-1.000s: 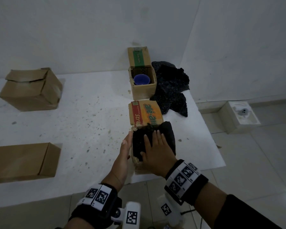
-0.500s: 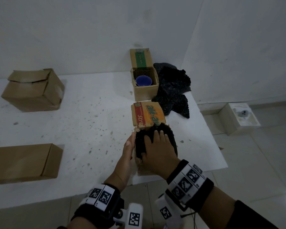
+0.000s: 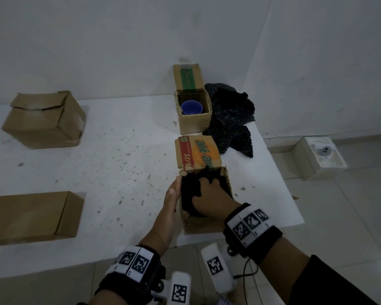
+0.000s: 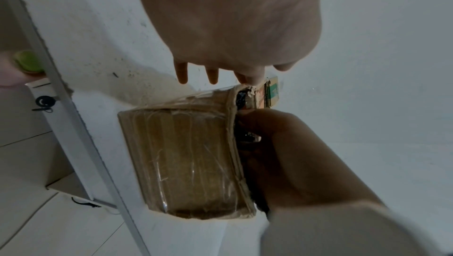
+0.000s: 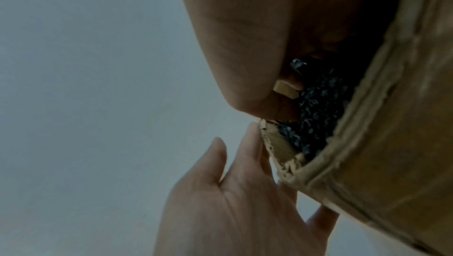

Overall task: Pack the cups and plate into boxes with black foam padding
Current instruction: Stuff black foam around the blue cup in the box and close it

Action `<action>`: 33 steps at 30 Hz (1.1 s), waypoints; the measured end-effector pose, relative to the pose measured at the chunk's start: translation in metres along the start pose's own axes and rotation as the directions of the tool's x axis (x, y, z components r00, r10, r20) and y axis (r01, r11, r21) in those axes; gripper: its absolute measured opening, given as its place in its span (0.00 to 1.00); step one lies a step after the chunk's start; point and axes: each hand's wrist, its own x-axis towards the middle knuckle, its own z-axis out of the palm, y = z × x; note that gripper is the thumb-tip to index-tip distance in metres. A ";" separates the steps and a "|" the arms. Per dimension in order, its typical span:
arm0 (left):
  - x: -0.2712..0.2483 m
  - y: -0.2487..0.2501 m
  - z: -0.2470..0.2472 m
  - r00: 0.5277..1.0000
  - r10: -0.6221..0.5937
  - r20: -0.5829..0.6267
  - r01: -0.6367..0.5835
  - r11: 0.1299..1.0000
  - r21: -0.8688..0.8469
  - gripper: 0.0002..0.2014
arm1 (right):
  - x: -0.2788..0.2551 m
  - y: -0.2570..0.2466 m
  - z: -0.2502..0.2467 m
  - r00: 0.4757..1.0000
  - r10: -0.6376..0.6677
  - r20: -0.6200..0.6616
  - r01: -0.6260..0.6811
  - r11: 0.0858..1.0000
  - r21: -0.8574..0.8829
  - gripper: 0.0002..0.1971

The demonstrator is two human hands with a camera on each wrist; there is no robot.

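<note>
A small cardboard box (image 3: 204, 223) stands at the table's near edge, its orange printed flap (image 3: 198, 155) folded back. Black foam (image 3: 187, 194) fills it. My right hand (image 3: 209, 190) pushes down on the foam, its fingertips sunk into it. With straight fingers, my left hand (image 3: 173, 192) lies flat against the box's left wall (image 4: 186, 153). Whatever lies under the foam is hidden. Behind stands a second open box (image 3: 194, 125) with a blue cup (image 3: 191, 107) inside. No plate is in view.
A heap of loose black foam (image 3: 229, 119) lies right of the far box. Two closed cardboard boxes (image 3: 44, 119) (image 3: 31, 216) sit at the table's left. The table edge (image 3: 279, 186) runs close to the right; a white box (image 3: 323, 155) rests on the floor.
My right hand has pressed the bulging foam down into the near box and its fingers have sunk in. The left hand has stayed against the box's side.
</note>
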 end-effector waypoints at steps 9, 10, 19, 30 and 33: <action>0.000 -0.002 -0.001 1.000 -0.018 0.000 0.018 1.000 0.026 0.23 | 0.000 0.009 0.024 0.986 -0.053 -0.157 -0.006 0.935 -0.354 0.35; 0.000 -0.001 0.000 1.000 -0.018 -0.001 0.018 0.999 0.028 0.23 | 0.004 0.011 0.027 0.988 -0.039 -0.147 -0.013 0.940 -0.340 0.35; -0.001 0.001 0.003 1.000 -0.007 -0.020 0.007 1.000 0.013 0.22 | 0.012 0.014 -0.007 0.996 -0.048 0.070 0.046 0.998 0.038 0.31; -0.003 0.002 0.001 1.000 -0.005 -0.015 0.005 1.000 0.024 0.25 | 0.002 0.019 -0.025 0.945 -0.293 0.143 0.292 0.567 -0.770 0.32; -0.003 0.002 0.001 1.000 -0.008 -0.016 0.008 1.000 0.029 0.25 | 0.005 0.022 -0.020 0.938 -0.335 0.090 0.272 0.549 -0.791 0.32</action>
